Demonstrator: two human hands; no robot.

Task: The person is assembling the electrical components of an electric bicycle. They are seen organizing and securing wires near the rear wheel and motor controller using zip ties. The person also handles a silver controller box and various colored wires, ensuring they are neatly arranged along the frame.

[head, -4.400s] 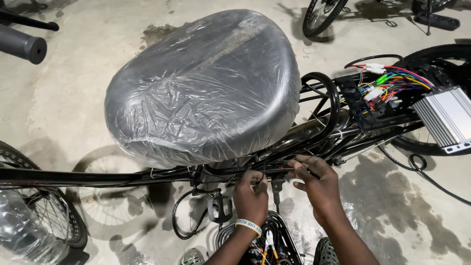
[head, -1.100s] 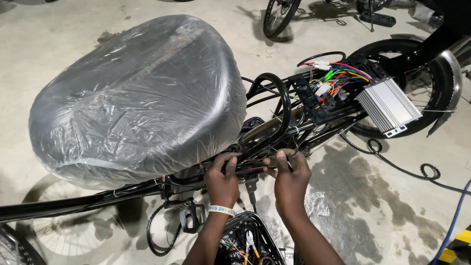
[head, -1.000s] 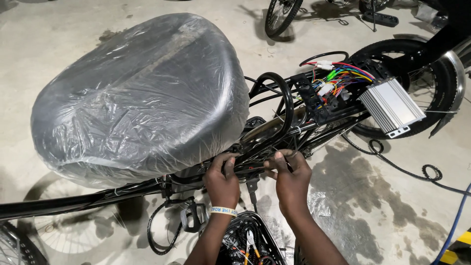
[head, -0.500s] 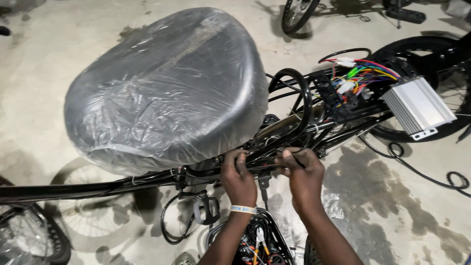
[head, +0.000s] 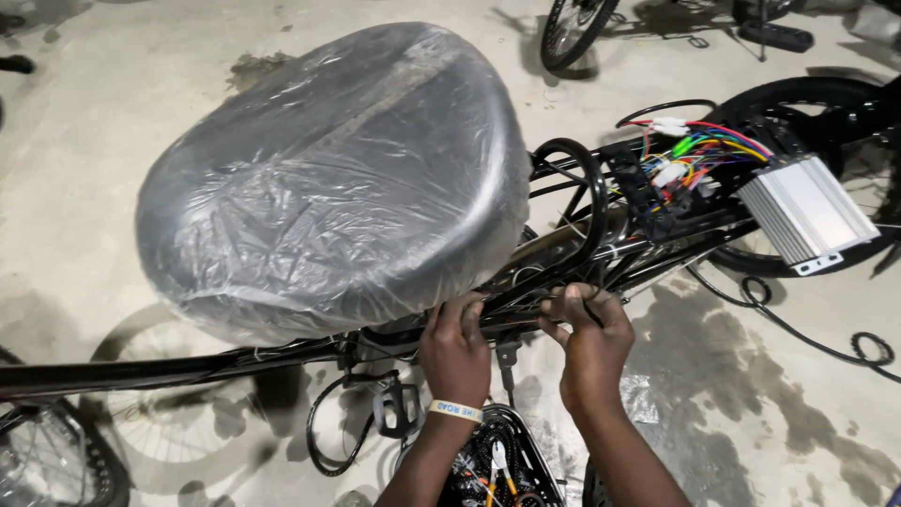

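A large black bike seat (head: 338,178) wrapped in clear plastic fills the middle of the view. Just below its right edge, my left hand (head: 454,347), with a pale wristband, grips the black cables (head: 526,299) along the frame. My right hand (head: 591,338) pinches the same cable bundle a little further right. Behind them a bunch of coloured wires (head: 694,155) runs to a ribbed silver controller box (head: 805,211) on the rear rack.
The black frame tube (head: 141,368) runs left. A spoked wheel (head: 56,460) lies at bottom left, a black rear tyre (head: 817,103) at right, another wheel (head: 572,28) at the top. A loose black cable (head: 817,333) snakes over the stained concrete floor.
The view has shifted, so the seat and rack sit differently in frame. Both hands stay on the cables under the seat, with the fingers working slightly.
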